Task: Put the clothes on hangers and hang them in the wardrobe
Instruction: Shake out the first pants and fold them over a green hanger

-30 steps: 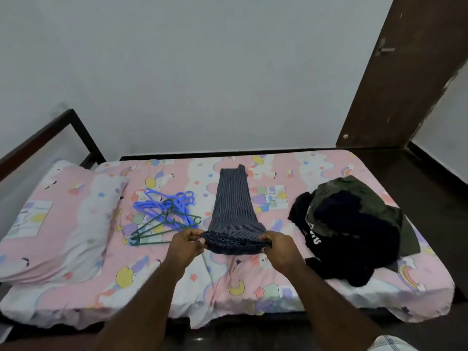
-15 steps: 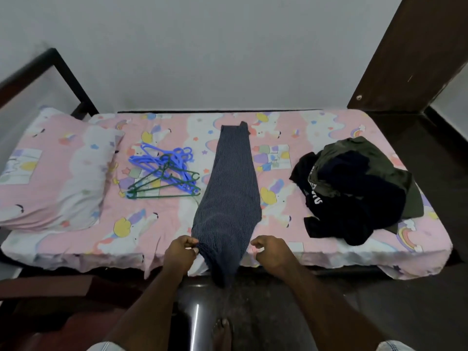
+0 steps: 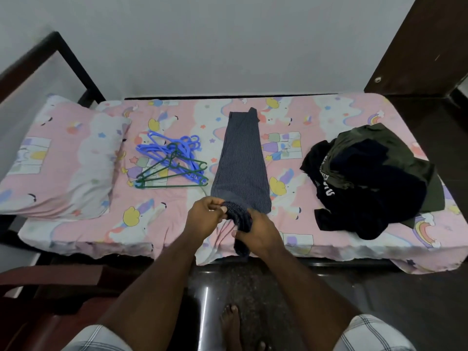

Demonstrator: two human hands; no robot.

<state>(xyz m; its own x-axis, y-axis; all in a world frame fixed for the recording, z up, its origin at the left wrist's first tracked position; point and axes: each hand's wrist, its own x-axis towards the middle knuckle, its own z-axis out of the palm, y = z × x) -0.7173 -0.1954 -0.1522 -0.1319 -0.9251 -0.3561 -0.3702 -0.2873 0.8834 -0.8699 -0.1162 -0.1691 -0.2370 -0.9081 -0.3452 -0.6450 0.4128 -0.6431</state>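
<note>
A dark blue striped garment (image 3: 241,158) lies lengthwise across the bed (image 3: 177,219), its near end bunched at the front edge. My left hand (image 3: 205,216) pinches that bunched end from the left. My right hand (image 3: 258,230) grips the same end from the right, and a fold hangs below it over the bed's edge. A tangle of blue and green hangers (image 3: 172,160) rests on the sheet to the left of the garment. A heap of dark and olive clothes (image 3: 372,178) sits at the right of the bed.
A pink pillow (image 3: 60,158) lies at the bed's left end, beside a dark bed frame (image 3: 68,57). A brown wooden door (image 3: 417,41) stands at the back right. A reddish chair (image 3: 50,287) is at the lower left. My bare foot (image 3: 231,323) rests on the dark floor.
My hands have come together, bunching the garment's near end between them. The garment's lower part moved back up toward the bed's edge. The view shifted slightly.
</note>
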